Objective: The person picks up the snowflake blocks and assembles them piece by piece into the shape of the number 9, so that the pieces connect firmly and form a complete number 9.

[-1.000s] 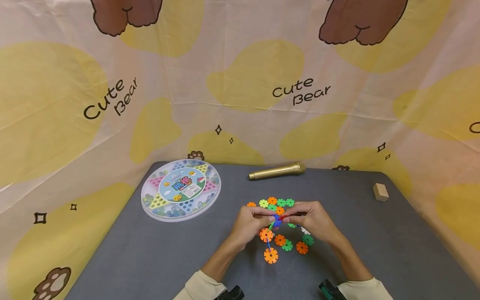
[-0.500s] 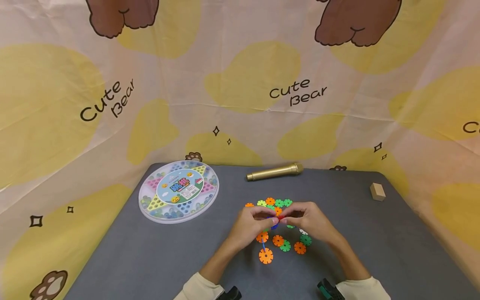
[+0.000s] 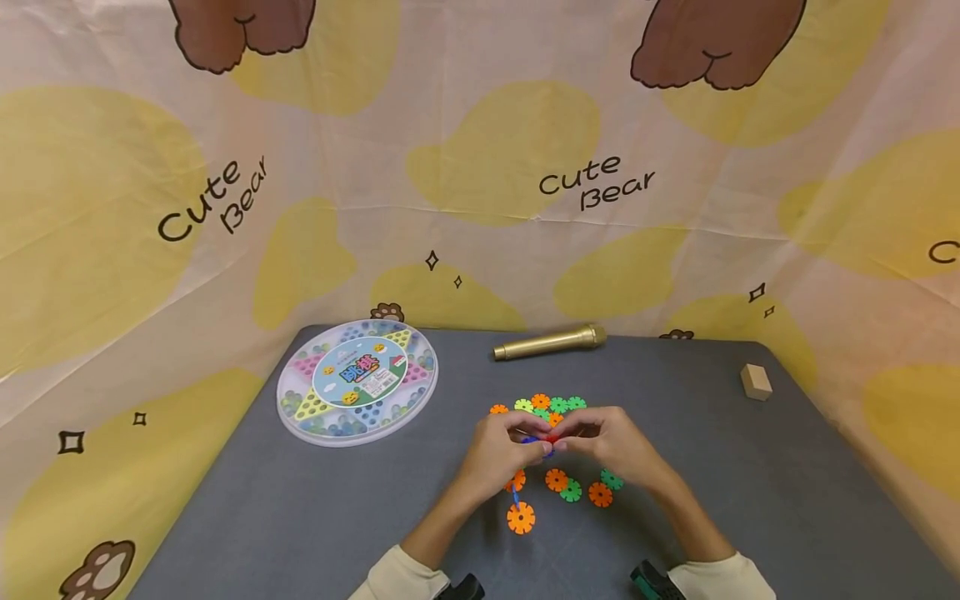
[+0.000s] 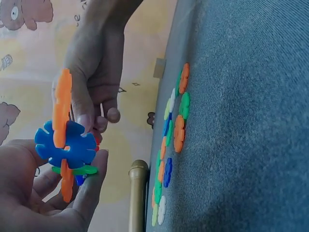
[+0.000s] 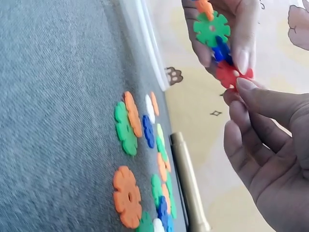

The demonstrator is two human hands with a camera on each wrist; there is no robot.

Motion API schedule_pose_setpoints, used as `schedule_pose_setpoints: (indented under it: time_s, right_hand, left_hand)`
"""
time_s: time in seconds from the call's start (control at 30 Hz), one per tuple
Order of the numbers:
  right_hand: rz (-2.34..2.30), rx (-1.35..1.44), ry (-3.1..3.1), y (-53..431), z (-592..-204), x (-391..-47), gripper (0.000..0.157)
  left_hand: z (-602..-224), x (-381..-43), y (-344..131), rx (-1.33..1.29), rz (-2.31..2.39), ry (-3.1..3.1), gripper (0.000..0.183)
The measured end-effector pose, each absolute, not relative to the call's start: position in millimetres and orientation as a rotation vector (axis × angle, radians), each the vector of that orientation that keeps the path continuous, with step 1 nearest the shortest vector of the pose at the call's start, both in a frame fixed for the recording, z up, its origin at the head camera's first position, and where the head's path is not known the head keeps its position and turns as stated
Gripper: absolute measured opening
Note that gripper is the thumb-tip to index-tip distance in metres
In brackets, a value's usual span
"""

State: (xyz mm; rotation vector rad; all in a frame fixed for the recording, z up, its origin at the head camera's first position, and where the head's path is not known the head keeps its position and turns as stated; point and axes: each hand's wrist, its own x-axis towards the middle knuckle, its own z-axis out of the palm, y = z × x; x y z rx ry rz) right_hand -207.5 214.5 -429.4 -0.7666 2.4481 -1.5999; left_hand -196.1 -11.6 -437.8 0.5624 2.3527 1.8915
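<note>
A chain of slotted plastic snowflake discs hangs between the hands above the table. My left hand (image 3: 495, 454) grips its blue part; a blue disc (image 4: 47, 145), an orange disc (image 4: 63, 101) and a green disc (image 5: 211, 30) are joined there. With thumb and fingertips, my right hand (image 3: 622, 450) pinches the red disc (image 5: 227, 75) at the chain's end, which touches a blue one. From the left hand an orange disc (image 3: 521, 518) dangles toward me. The fingers hide part of the joint between red and blue.
Loose discs lie on the grey table (image 3: 360, 517) beyond and below the hands, among them an orange disc (image 5: 128, 198) and a green disc (image 5: 125, 129). Farther back are a round board-game box (image 3: 300, 425), a gold microphone (image 3: 547, 342) and a wooden block (image 3: 756, 382).
Both hands have shifted slightly left and closer together around the red disc. The dangling orange disc has swung left and a little nearer to me.
</note>
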Motion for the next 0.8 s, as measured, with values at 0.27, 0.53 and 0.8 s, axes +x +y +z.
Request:
schedule_pose_setpoints:
  time_s: [0.27, 0.53, 0.8]
  right_hand:
    - [-1.543, -0.548, 2.638, 246, -422, -212, 0.019]
    - [-1.532, -0.42, 2.715, 281, -430, -221, 0.025]
    - [-1.414, -0.338, 2.688, 293, -446, -228, 0.031]
  left_hand:
    - [-438, -199, -16, 0.463, 1.921, 2.382, 0.011]
    - [-438, -201, -19, 0.407, 1.892, 2.415, 0.01]
    - [-440, -203, -18, 0.433, 1.851, 2.466, 0.012]
